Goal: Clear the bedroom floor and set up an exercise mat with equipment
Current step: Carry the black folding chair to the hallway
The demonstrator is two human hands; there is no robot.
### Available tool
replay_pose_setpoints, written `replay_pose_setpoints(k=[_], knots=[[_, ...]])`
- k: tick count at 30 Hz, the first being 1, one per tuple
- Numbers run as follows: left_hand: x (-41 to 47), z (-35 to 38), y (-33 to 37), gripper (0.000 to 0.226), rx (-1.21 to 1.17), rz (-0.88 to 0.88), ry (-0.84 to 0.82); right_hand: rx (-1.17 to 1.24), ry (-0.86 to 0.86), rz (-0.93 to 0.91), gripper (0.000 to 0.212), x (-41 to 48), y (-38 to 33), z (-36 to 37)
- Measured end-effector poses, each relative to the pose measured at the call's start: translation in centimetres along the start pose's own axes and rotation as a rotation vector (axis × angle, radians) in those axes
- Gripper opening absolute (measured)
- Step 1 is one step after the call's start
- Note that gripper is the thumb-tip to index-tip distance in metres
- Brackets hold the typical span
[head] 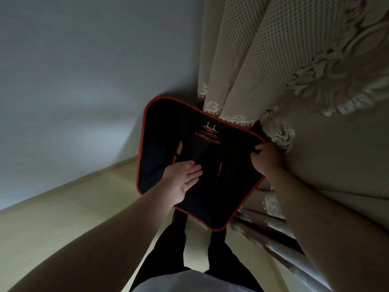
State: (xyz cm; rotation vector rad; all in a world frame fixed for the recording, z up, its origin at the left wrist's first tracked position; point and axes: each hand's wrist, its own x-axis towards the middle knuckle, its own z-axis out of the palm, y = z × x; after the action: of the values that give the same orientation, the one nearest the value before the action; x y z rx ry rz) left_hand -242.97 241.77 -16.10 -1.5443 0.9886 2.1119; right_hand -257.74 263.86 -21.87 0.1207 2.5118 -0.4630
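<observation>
white shirt fabric (189,281) fills the bottom edge of the view, with black trousers (168,249) below it and both bare forearms reaching forward.

right hand (266,159): clenched on the right-hand corner of the black pad (164,127), fingers curled over its edge. left hand (183,178): released, fingers straight and together, resting against the face of the pad near its middle; it grasps nothing.

the pad is held in front of the legs, above the floor (63,218), with its printed face turned up toward the camera. its lower corner covers the trousers at shin level. red piping (144,131) runs round the whole outline. the outline is close to square, so a long axis cannot be told. red lettering (208,137) reads "good fortune" under a small emblem; the tops of the letters point away from the person, toward the room corner, and the line of text slopes down to the right. two red-edged slits (179,149) open in the face, one at each side of the left hand.

the far edge of the pad sits just beside the hem of the patterned beige curtain (242,60), which hangs along the right. a plain pale wall (73,70) stands on the left and meets the light wood floor.
</observation>
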Motion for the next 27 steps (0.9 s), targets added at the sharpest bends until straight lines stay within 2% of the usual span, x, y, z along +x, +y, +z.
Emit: replay_pose_setpoints(k=[6,12,15,21,27], knots=[[-0.2,0.0,-1.8,0.033,0.032,0.009,0.025,0.064,0.001,0.011,0.045,-1.5,-0.3,0.0],[-0.2,0.5,-3.9,0.039,0.045,-0.053,0.044,-0.055,0.026,-0.122,0.035,-6.9,0.5,1.8],[-0.6,0.8,-5.9,0.039,0.112,-0.038,0.05,-0.1,-0.011,-0.207,0.033,-8.4,1.6,2.2],[-0.5,0.5,-10.1,0.032,0.338,0.127,0.124,-0.209,-0.03,-0.399,0.029,-10.8,1.9,2.6],[-2.1,-3.0,-13.3,0.038,0.587,0.208,0.125,-0.222,-0.044,-0.528,0.043,-14.2,0.8,5.1]])
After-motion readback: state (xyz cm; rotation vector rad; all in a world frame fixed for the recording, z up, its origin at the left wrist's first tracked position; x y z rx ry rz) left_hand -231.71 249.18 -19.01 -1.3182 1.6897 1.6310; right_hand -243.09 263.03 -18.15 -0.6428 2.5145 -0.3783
